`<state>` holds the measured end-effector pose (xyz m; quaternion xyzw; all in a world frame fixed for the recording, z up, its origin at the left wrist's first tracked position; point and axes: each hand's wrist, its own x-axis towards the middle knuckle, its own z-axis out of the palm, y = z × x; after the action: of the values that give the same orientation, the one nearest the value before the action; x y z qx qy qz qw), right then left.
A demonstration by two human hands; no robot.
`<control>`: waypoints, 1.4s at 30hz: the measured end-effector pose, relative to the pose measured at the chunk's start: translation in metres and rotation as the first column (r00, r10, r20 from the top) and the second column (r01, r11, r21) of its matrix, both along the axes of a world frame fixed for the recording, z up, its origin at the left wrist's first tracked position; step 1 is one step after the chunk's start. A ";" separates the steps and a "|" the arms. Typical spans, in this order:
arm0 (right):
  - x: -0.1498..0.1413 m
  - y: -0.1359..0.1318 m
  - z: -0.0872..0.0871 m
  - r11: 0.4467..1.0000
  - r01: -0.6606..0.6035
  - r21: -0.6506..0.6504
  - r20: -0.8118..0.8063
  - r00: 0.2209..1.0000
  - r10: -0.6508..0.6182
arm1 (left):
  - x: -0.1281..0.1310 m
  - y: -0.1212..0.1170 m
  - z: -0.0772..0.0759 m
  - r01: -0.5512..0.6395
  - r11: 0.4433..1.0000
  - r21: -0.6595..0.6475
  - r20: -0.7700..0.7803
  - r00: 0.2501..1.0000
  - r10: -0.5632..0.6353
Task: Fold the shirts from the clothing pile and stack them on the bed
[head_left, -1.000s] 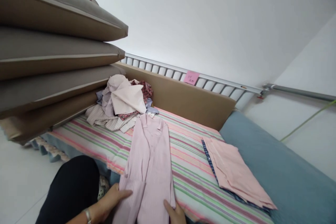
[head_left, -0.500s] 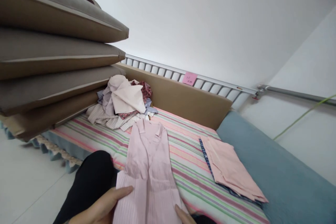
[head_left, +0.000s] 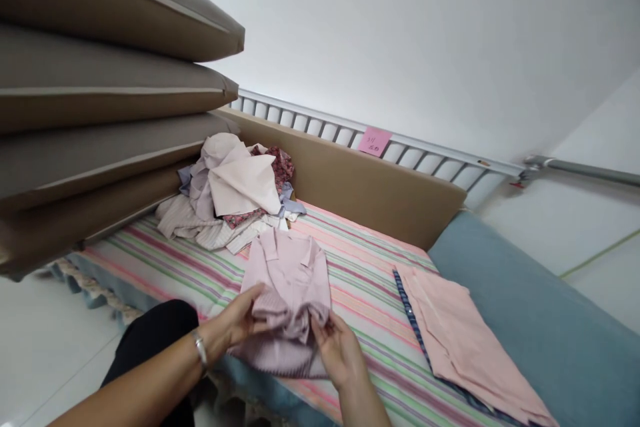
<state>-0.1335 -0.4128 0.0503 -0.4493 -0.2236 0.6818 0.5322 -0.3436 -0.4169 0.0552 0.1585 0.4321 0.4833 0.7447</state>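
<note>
Pinching the pink shirt [head_left: 291, 285] in left fingers [head_left: 249, 295] and right fingers [head_left: 337, 325], we expect light, limp folds, best gripped beneath them.

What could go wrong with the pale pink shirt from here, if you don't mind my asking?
The shirt might crease, as the left hand and right hand hold it bunched. Its collar end lies close to the heap of clothes, so a push could tangle them.

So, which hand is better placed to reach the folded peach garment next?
Probably the right hand: it is nearer to the folded peach garment. The left hand is farther away, and both hold the pink collared shirt.
</note>
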 end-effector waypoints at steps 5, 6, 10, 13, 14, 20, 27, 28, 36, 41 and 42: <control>0.005 0.013 -0.022 0.998 0.060 -0.003 0.041 0.997 -0.060 | -0.017 0.023 -0.033 -0.320 0.946 0.057 -0.131 0.937 0.325; 0.010 0.011 -0.027 0.998 0.065 0.015 0.123 0.990 -0.067 | -0.020 0.020 -0.039 -0.339 0.933 0.123 -0.211 0.910 0.358; 0.035 0.012 -0.041 0.988 0.108 0.111 0.498 0.854 -0.149 | -0.025 0.017 -0.062 -0.229 0.910 0.347 -0.515 0.764 0.389; 0.048 0.025 -0.041 0.981 0.037 0.189 0.683 0.713 -0.159 | -0.027 0.032 -0.072 -0.084 0.909 0.409 -0.704 0.605 0.372; 0.050 0.031 -0.040 0.979 -0.005 0.206 0.727 0.670 -0.150 | -0.028 0.039 -0.074 -0.044 0.914 0.402 -0.754 0.550 0.359; 0.053 0.068 -0.049 0.959 -0.184 0.216 0.878 0.467 -0.109 | -0.034 0.068 -0.071 0.023 0.935 0.354 -0.836 0.457 0.305; 0.038 0.084 -0.056 0.957 -0.275 0.094 0.966 0.257 -0.021 | -0.012 0.087 -0.051 0.173 0.945 0.276 -0.828 0.542 0.143; 0.036 0.083 -0.054 0.956 -0.282 0.085 0.966 0.257 -0.010 | -0.011 0.089 -0.048 0.195 0.942 0.272 -0.817 0.564 0.119; 0.034 0.073 -0.043 0.937 -0.305 0.168 0.954 0.290 -0.077 | -0.036 0.103 -0.041 0.126 0.986 0.112 -0.830 0.557 0.023; 0.038 0.071 -0.046 0.946 -0.284 0.154 0.955 0.289 -0.069 | -0.035 0.086 -0.043 0.152 0.982 0.112 -0.878 0.478 0.026; 0.037 0.070 -0.046 0.944 -0.284 0.166 0.951 0.299 -0.077 | -0.035 0.080 -0.044 0.169 0.980 0.104 -0.896 0.444 0.018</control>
<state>-0.0960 -0.3429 0.0045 -0.6604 -0.6240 0.2758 0.3139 -0.3788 -0.3366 0.0113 0.4734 0.7062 0.3306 0.4098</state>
